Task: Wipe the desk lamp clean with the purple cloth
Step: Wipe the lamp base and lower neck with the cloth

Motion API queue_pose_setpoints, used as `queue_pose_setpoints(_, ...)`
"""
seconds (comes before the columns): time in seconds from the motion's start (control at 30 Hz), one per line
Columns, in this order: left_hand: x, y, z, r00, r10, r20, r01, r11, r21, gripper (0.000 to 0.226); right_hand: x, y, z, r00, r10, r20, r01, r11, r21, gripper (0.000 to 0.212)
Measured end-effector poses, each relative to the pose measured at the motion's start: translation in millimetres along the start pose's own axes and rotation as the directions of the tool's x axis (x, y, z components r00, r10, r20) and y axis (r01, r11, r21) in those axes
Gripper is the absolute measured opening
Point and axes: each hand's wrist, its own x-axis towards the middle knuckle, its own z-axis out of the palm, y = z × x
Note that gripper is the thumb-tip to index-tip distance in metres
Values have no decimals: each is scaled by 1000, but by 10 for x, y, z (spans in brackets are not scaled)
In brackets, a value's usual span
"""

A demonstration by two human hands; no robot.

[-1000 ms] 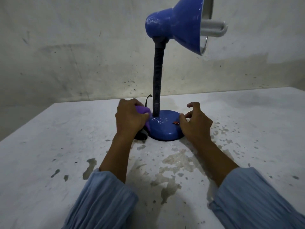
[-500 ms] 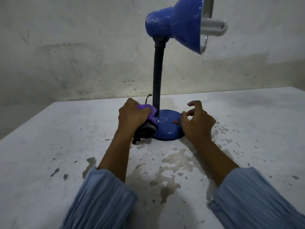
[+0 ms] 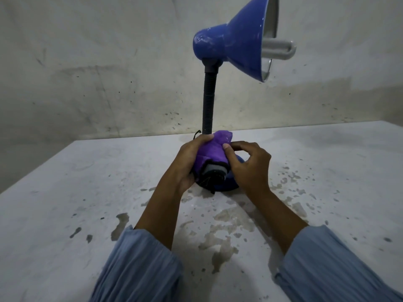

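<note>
Purple bunched cloth (image 3: 214,149) sits at frame centre, gripped by the left hand (image 3: 187,164) and pinched by the right hand (image 3: 248,165), just before the blue desk lamp's (image 3: 234,43) upright neck; both hands equally near.

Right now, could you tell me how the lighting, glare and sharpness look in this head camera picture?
Head view: dim, flat light, and the bulb looks unlit; small glare spots on the blue lamp shade; wide-angle bending shows at the table edges; the purple cloth and both hands are reasonably sharp, the sleeves softer.
</note>
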Motion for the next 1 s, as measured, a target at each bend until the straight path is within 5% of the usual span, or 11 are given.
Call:
queue_pose_setpoints(0.33, 66, -85, 13, 990, 111, 85, -116, 992, 51, 39, 117, -21, 12, 991, 127, 50, -134, 975, 178, 9)
queue_pose_setpoints(0.5, 54, -47, 8, 983, 174, 52, -177, 982, 65, 56, 117, -22, 16, 980, 157, 120, -182, 955, 235, 15)
queue_pose_setpoints(0.63, 37, -71, 49, 979, 187, 84, -195, 976, 100, 21, 109, -54, 12, 970, 159, 183, -212, 923, 322, 22)
queue_pose_setpoints(0.7, 30, -84, 28, 973, 211, 95, -224, 961, 161, 21, 120, -43, 28, 966, 186, 179, -235, 923, 305, 20)
queue_pose_setpoints(0.8, 51, -65, -23, 928, 370, 35, -355, 854, 381, 27, 148, 8, 47, 949, 272, 161, -305, 919, 250, 22)
queue_pose_setpoints(0.9, 85, -139, -171, 761, 646, -52, -446, 580, 681, 18, 182, 63, -4, 941, 314, 128, -333, 928, 168, 29)
queue_pose_setpoints(1.0, 95, -332, -364, 753, 654, -68, -391, 528, 754, 22, 228, 110, -79, 936, 335, 112, -347, 931, 114, 41)
